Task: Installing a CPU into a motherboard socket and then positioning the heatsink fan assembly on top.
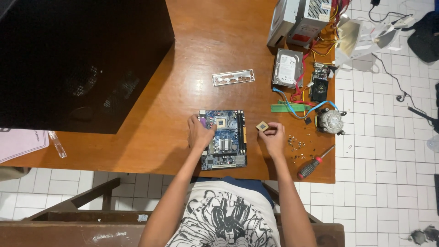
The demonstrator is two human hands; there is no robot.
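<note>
Under the left hand lies a blue circuit board on the wooden table, fingers spread flat on its left edge. Just right of it, the right hand pinches a small square chip at its fingertips, with loose screws and a red-handled screwdriver further right.

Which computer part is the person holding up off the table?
The small square chip, pinched in the right hand. The board, drive and fan all lie on the table.
</note>
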